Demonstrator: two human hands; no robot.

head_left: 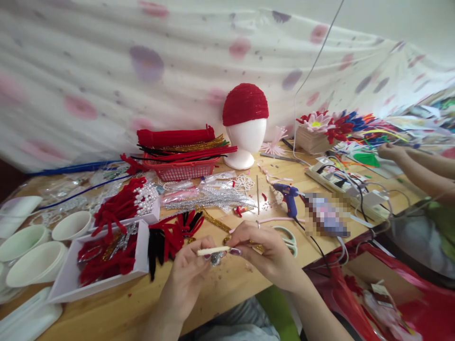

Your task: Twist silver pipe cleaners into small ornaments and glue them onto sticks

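My left hand [188, 272] and my right hand [265, 251] meet over the near edge of the wooden table [227, 284]. Between them they pinch a thin white stick [213, 250], held level. A small glittery silver piece [215, 258] hangs under it, against my left fingers. Both hands are closed on the stick. Red and black pipe cleaners [170, 237] lie just left of my hands. Pale scissors [289, 239] lie to the right.
A white foam head with a red woven cap [245, 123] stands at the back. A red basket [181, 168], white trays of red pieces [103, 265], white bowls [35, 263], a blue glue gun [289, 196] and a power strip [341, 182] crowd the table. Another person's arm [412, 163] reaches in at right.
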